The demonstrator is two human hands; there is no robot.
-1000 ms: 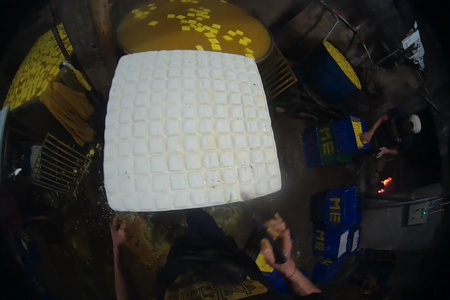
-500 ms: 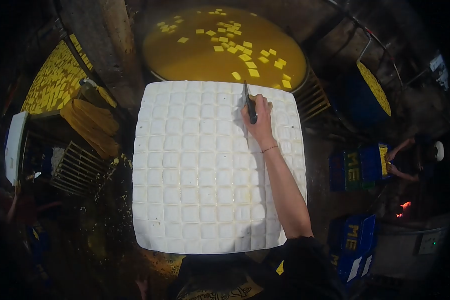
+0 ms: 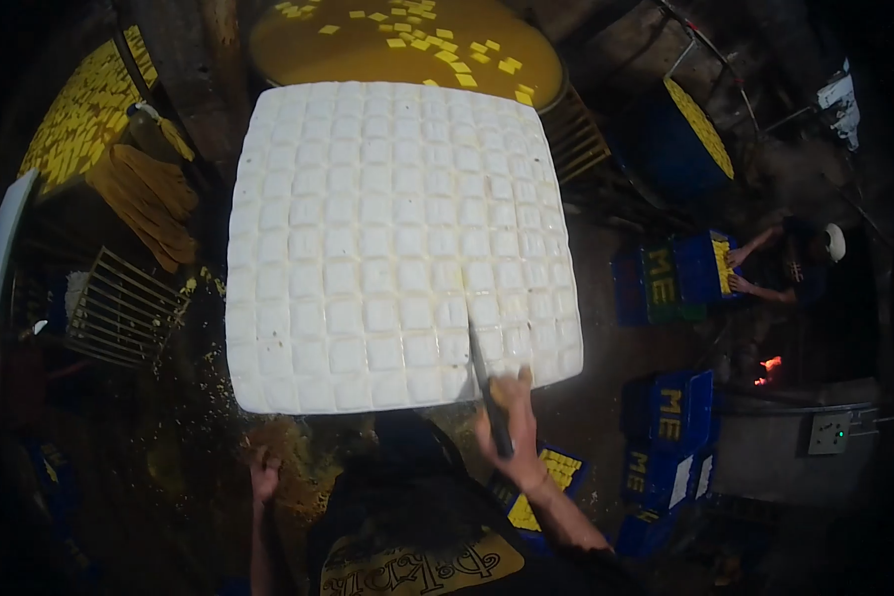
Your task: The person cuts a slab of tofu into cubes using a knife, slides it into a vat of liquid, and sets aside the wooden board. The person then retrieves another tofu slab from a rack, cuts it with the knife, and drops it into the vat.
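Note:
A large white slab (image 3: 397, 238), marked into a grid of squares, lies in front of me. My right hand (image 3: 512, 427) is wrapped round the dark handle of a knife (image 3: 479, 358) at the slab's near edge. The blade lies along a groove between squares, right of the middle. Below the slab's near left corner, my left hand (image 3: 264, 472) hangs apart from it with loosely spread fingers and nothing in them.
Behind the slab is a round vat (image 3: 397, 60) of orange liquid with floating yellow pieces. Slatted racks (image 3: 119, 308) stand left. Blue crates (image 3: 666, 407) are stacked right, where another person (image 3: 805, 263) handles a crate. A fire (image 3: 768, 370) glows below them.
From near the slab's far edge, my right hand has drawn the knife back to the near edge. My left hand shows more clearly below the slab. The view has shifted.

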